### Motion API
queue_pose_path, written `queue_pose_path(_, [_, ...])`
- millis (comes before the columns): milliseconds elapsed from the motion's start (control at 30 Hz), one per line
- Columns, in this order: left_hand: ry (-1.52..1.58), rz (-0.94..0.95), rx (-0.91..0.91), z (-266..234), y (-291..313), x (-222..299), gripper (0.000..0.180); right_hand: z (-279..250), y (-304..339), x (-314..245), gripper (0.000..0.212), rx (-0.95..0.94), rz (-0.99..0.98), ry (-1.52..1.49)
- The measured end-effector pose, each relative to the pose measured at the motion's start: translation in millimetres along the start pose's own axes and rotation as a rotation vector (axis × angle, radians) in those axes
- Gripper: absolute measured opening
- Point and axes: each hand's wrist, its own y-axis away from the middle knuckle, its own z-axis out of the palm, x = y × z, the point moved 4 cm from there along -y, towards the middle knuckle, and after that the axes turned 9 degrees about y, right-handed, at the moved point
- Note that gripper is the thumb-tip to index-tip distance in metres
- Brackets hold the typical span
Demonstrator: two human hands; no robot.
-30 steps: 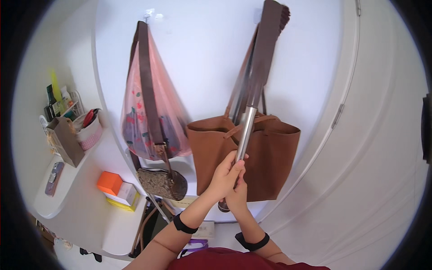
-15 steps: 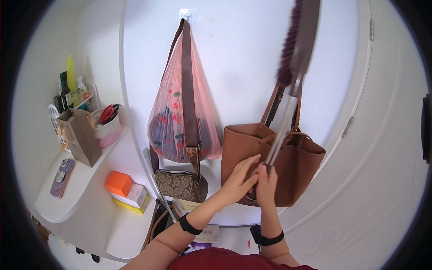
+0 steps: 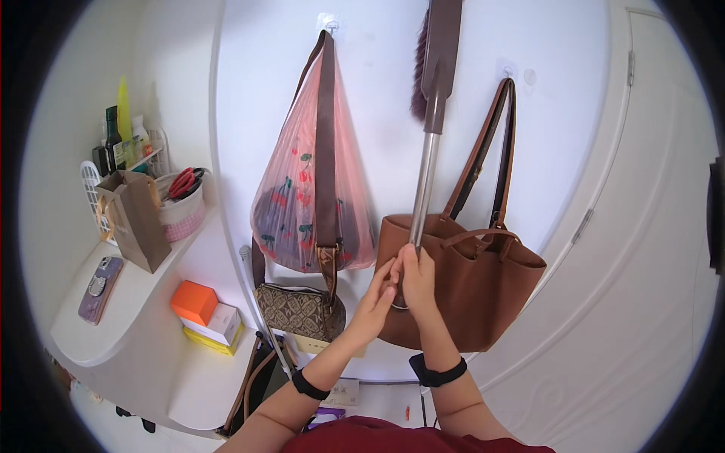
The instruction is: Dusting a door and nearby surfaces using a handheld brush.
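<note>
A broom (image 3: 426, 177) with a brown head, dark purple bristles and a metal shaft is held head-up in front of the wall. My right hand (image 3: 418, 279) is closed around the lower shaft. On the other side of the handle, my left hand (image 3: 375, 298) has its fingers curled against it, touching the right hand's fingers; part of its grip is hidden. Behind the hands hangs a brown tote bag (image 3: 483, 302) by its straps from a wall hook. To the left, a pink plastic bag (image 3: 291, 219) and a patterned shoulder bag (image 3: 298, 309) hang from another hook.
White curved shelves at left hold a phone (image 3: 100, 291), a paper bag (image 3: 136, 223), a basket with red-handled scissors (image 3: 183, 211), bottles (image 3: 113, 140) and an orange box (image 3: 194, 302). A metal pole (image 3: 273, 343) leans below. A white door (image 3: 642, 226) stands at right.
The broom's head has swung left, off the tote's straps, and both hands have shifted left with it. My left hand's fingers have drawn in closer around the handle.
</note>
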Motion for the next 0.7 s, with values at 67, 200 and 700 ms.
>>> queue_pose_path(67, [0.048, -0.140, 0.013, -13.5, 6.8, -11.2, 0.045, 11.8, 13.6, 6.7, 0.033, -0.015, 0.153, -0.061])
queue_pose_path(200, [0.028, -0.491, 0.096, -29.4, 21.0, -13.2, 0.048, 29.9, 53.7, 33.1, 0.032, 0.011, 0.021, 0.136])
queue_pose_path(700, [-0.005, -0.416, 0.000, -52.4, 26.0, -14.6, 0.042, 41.7, 42.5, 23.0, 0.031, -0.204, 0.197, -0.028])
